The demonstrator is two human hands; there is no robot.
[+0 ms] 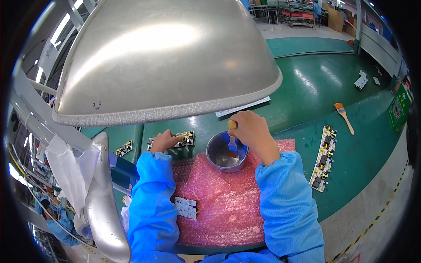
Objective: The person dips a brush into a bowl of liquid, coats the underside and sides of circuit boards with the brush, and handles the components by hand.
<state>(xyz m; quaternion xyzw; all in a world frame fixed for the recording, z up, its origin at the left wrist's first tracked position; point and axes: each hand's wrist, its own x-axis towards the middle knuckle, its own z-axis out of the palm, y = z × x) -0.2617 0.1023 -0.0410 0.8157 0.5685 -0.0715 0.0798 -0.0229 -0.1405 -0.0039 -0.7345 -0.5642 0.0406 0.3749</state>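
My right hand (pixel 251 131) is closed around a brush (pixel 232 146) and holds it upright, bristles down, inside a round metal cup (pixel 210 154). A yellowish cover shows on a fingertip of that hand. My left hand (pixel 163 141) is closed on a circuit board (pixel 188 139) with upright components, left of the cup; its far fingers are partly hidden. Under the cup lies a pink bubble-wrap sheet (pixel 228 206). A small white circuit board (pixel 186 207) rests on the sheet beside my left forearm.
A large metal hood (pixel 171 57) hangs over the green bench (pixel 359 144). To the right lie a long circuit board (pixel 323 158) and a wooden-handled brush (pixel 344 117). Another board (pixel 123 148) lies left. A silver duct arm (pixel 104 210) with white cloth (pixel 70 168) stands at left.
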